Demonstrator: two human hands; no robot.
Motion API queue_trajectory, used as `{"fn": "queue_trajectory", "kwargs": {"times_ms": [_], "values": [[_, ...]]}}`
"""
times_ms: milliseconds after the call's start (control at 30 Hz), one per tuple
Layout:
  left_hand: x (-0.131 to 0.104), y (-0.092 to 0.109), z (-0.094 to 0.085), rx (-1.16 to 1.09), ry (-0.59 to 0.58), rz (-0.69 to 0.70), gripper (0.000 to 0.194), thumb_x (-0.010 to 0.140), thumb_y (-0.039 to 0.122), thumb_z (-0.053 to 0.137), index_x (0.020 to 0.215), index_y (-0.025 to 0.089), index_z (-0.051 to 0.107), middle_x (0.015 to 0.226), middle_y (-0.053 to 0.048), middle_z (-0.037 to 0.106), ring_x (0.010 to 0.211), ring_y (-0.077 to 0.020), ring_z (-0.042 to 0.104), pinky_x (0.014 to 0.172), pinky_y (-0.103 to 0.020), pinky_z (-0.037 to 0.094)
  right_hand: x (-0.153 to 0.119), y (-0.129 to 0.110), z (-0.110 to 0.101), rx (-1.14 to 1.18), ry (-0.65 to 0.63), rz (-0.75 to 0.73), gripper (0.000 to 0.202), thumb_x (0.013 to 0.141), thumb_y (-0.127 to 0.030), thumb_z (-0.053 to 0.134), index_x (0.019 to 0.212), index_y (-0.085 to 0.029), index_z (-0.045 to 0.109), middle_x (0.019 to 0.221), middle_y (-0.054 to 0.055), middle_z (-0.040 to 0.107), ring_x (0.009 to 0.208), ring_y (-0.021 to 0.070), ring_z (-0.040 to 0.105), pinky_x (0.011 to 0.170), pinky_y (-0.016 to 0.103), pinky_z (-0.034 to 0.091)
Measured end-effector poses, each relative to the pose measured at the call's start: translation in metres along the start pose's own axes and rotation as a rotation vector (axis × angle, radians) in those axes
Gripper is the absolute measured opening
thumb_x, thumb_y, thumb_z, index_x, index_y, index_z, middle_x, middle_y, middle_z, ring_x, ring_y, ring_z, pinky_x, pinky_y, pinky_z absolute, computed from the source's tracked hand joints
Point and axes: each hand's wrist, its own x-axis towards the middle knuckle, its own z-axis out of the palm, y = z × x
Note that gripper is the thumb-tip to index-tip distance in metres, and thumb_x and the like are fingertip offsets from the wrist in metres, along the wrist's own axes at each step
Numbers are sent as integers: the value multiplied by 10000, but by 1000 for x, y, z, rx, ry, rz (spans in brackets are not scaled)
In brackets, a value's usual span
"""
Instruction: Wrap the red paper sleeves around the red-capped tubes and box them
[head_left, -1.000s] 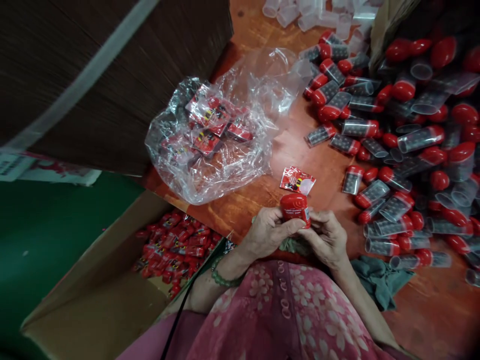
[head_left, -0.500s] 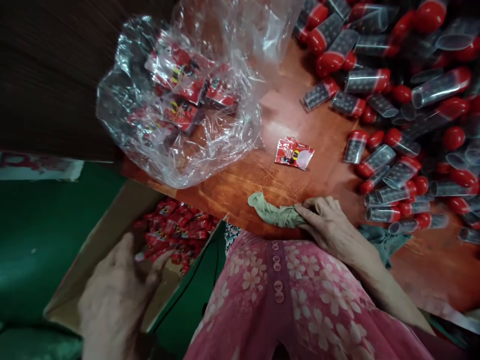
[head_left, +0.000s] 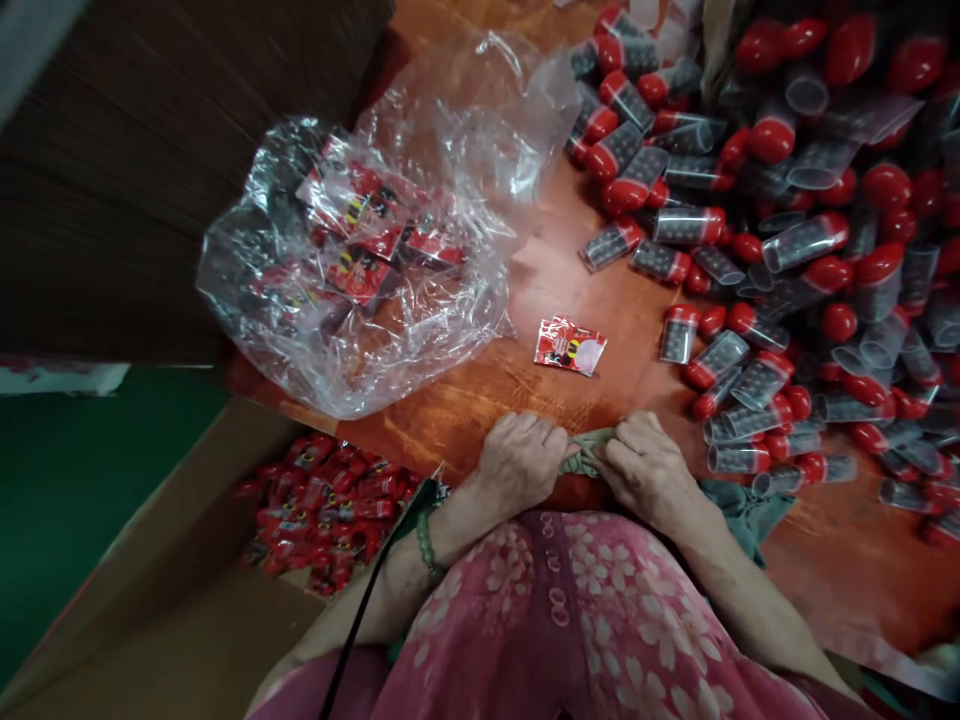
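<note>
- Left hand (head_left: 521,460) and right hand (head_left: 649,470) meet at the near edge of the table (head_left: 457,405), fingers curled narrow round the green cloth (head_left: 586,452) between them, probably to keep it gathered
- Cardboard box (head_left: 172,570) of red pieces (head_left: 322,510) stands below the table's near left edge, likely for the left hand's easy reach
- Small packet (head_left: 570,347) lies beyond the hands, perhaps kept apart from the clear bag (head_left: 480,110); red-capped tubes (head_left: 686,225) crowd the table's right side
- Half a second ago the left hand was over the box, and only the right held the cloth
</note>
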Motion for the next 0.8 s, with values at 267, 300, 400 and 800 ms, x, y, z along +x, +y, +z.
{"fn": "queue_trajectory", "kwargs": {"times_ms": [267,300,400,800], "values": [[23,-13,-10,-123,155,-114,375,973,434,499,750,159,624,656,-44,646,646,-174,548,637,-324,417,33,16,-24,205,-68,239,215,965,-358,576,1079,-199,664,937,76,690,876,218,615,802,360,473],[27,-17,-12,-140,186,-125,290,973,367,521,852,139,653,738,-61,691,695,-177,588,683,-322,466,39,17,-21,135,-15,254,239,971,-337,563,1135,-193,661,1001,99,696,917,239,608,831,387,474],[37,-30,-11,-151,234,-76,262,947,181,540,1180,93,623,1109,-148,729,1040,-228,667,915,-371,540,54,21,-8,-97,21,233,324,978,-273,535,1263,-147,624,1203,153,676,1029,292,570,869,446,445],[63,-50,7,-91,63,85,373,956,92,386,1190,109,676,1356,-172,629,1309,-282,567,1098,-482,476,57,28,14,-143,24,178,232,1009,-158,417,972,-158,646,1002,96,721,886,220,564,827,384,382]]}}
